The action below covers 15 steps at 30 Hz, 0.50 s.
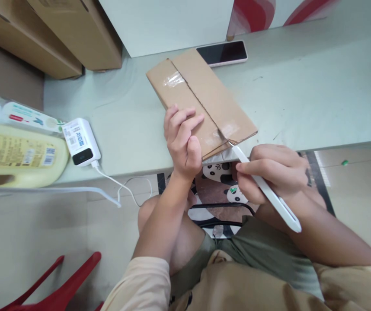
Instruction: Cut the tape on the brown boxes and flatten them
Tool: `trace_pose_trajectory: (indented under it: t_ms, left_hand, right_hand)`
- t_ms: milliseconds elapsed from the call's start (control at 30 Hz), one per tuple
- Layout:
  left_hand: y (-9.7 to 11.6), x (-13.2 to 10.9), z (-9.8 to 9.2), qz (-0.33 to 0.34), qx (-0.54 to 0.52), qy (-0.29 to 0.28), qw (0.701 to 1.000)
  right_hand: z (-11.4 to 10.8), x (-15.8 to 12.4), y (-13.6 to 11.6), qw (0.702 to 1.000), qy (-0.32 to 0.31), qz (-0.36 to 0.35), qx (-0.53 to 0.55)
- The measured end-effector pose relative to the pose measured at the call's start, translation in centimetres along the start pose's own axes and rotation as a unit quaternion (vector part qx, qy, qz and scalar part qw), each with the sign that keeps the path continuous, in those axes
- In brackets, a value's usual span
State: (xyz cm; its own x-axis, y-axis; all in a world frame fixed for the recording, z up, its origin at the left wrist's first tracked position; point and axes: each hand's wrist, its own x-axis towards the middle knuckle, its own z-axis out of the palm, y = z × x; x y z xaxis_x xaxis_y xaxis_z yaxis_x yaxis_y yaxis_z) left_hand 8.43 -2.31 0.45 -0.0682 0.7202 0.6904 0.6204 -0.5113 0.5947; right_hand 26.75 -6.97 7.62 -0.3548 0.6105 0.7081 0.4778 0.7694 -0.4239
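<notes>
A flat brown cardboard box point(218, 93) lies at a slant on the table, its corner jutting over the front edge. Clear tape shows at both ends of the dark seam along its top. My left hand point(183, 142) grips the box's near left side, fingers bent over the top face and palm at its edge. In my right hand point(271, 170) is a white utility knife point(266, 188), held like a pen with the handle pointing back toward me. The blade tip touches the taped near end of the seam; how deep it goes is hidden.
Behind the box lies a phone point(227, 52). At left are a white device point(81, 142) with a cable, a yellow bottle point(20, 151) and a clear bottle point(17, 114). Tall cartons point(84, 34) stand at the back. A red chair point(55, 285) is below left.
</notes>
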Motion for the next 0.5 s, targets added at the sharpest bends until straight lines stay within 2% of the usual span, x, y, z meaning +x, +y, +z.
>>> trace_pose_trajectory:
  t_ms: [167,333,467,500]
  left_hand:
    - [-0.2,0.0,0.1,0.012,-0.030,-0.004,0.999]
    - [-0.5,0.0,0.2,0.019,-0.027,0.004,0.999]
    - [-0.5,0.2,0.2,0.012,0.009,0.000,1.000]
    - [-0.5,0.2,0.1,0.019,0.009,0.002,1.000]
  right_hand:
    - [0.8,0.0,0.5,0.999,0.037,-0.026,0.004]
    - [1.9,0.0,0.8,0.999,0.043,-0.004,-0.001]
    - [1.0,-0.1,-0.1,0.998,0.061,0.004,0.014]
    - [0.5,-0.2,-0.5,0.999,0.049,0.018,0.012]
